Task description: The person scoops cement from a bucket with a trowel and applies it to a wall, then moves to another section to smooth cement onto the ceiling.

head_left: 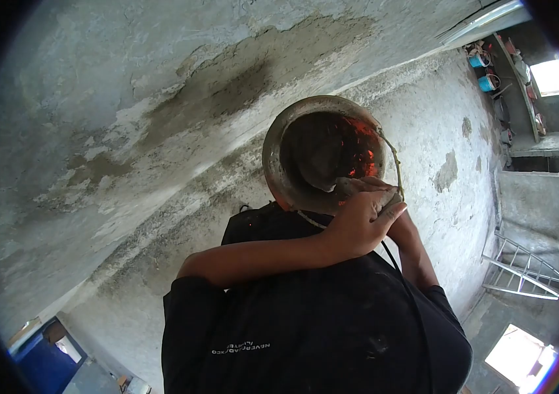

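Observation:
A round metal bucket (271, 154), its rim stained grey and its inner wall showing orange patches, is in front of my chest. Dark grey wet mortar (319, 157) lies inside. A rope-like handle (396, 164) hangs along its right side. My left hand (358, 220) reaches across my body to the near right rim, its fingers closed round a grey, mortar-caked piece (390, 202) whose kind I cannot make out. My right hand (375, 184) is at the same rim, mostly hidden behind the left one; whether it grips the bucket does not show.
A plastered wall (161, 65) with damp, rough patches stands close on the left. To the right are a metal ladder (522, 269), blue buckets (488, 83) near shelving, and a bright window opening (519, 354). A black cable (417, 308) runs down my shirt.

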Demonstrator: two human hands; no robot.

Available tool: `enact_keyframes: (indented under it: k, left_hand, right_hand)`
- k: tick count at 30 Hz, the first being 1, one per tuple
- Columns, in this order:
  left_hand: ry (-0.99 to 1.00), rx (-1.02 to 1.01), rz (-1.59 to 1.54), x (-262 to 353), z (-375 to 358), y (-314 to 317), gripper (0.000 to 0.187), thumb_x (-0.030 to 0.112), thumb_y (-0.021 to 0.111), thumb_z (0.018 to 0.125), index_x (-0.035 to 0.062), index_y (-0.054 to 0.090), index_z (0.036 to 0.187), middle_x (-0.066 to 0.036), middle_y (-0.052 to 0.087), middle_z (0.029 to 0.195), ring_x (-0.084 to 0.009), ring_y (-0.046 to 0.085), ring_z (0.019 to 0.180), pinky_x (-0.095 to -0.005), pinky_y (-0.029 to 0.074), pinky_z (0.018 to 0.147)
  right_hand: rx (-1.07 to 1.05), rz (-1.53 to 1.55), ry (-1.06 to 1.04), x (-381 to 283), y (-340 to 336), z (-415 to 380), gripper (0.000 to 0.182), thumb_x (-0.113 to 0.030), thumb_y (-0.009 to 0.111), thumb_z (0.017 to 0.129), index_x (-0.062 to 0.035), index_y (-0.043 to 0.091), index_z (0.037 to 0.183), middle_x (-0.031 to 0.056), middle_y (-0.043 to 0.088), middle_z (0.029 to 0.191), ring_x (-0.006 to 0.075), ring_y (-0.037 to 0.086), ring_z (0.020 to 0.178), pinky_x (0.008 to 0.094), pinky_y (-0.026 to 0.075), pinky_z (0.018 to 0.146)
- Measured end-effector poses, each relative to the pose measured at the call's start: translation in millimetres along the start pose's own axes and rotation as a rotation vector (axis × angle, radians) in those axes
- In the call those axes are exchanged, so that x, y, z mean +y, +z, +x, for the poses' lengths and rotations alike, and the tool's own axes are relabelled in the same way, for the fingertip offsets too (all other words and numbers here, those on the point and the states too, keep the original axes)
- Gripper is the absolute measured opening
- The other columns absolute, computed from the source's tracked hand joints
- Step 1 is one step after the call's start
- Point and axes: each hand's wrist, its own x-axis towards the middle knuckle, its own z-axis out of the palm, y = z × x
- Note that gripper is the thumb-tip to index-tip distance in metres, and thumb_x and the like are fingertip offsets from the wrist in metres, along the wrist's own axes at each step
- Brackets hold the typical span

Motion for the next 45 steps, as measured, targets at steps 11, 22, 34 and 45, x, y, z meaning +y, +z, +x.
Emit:
enact_keyframes:
  k: [11, 22, 34, 45]
  left_hand:
    - [-0.060, -0.004, -0.018, 0.8, 7.8, 4.3, 0.028, 0.021, 0.055, 0.097, 0.0004, 0.055, 0.078, 0.003, 0.039, 0.053, -0.0030, 0.032, 0.052, -0.0280, 0.028, 0.046]
    - [-0.009, -0.040, 0.018, -1.0, 3.2, 7.4, 0.029, 0.020, 0.055, 0.097, -0.0009, 0.054, 0.078, 0.004, 0.038, 0.057, -0.0034, 0.030, 0.056, -0.0272, 0.028, 0.048]
    - [0.057, 0.138, -0.004, 5.1, 8.6, -22.3, 0.027, 0.020, 0.053, 0.097, 0.0011, 0.057, 0.079, 0.005, 0.042, 0.061, -0.0027, 0.035, 0.061, -0.0259, 0.032, 0.052]
    - [-0.192, 0.294, -0.256, 29.1, 8.7, -85.1, 0.056, 0.048, 0.042, 0.099, -0.0027, 0.062, 0.109, 0.005, 0.033, 0.046, -0.0052, 0.025, 0.036, -0.0225, 0.020, 0.038]
  right_hand:
    - [0.105, 0.279, 0.189, 12.7, -25.2, 6.6, 0.039, -0.012, 0.072, 0.069, -0.0042, 0.068, 0.107, 0.0158, 0.068, 0.100, 0.0320, 0.066, 0.091, 0.0363, 0.053, 0.080]
    - [-0.099, 0.671, 0.186, 30.7, -23.1, 6.3, 0.040, -0.010, 0.070, 0.073, 0.0052, 0.065, 0.110, 0.0126, 0.069, 0.102, 0.0158, 0.064, 0.092, 0.0315, 0.052, 0.079]
    - [-0.132, 1.110, 0.581, 85.9, 19.0, -23.5, 0.029, -0.014, 0.066, 0.084, 0.0039, 0.067, 0.107, 0.0023, 0.065, 0.077, 0.0069, 0.055, 0.059, 0.0201, 0.038, 0.052]
    - [0.138, 1.714, 0.598, 66.3, 68.5, -84.7, 0.043, -0.022, 0.058, 0.091, 0.0092, 0.056, 0.121, 0.0084, 0.065, 0.094, 0.0095, 0.052, 0.061, 0.0202, 0.042, 0.055]
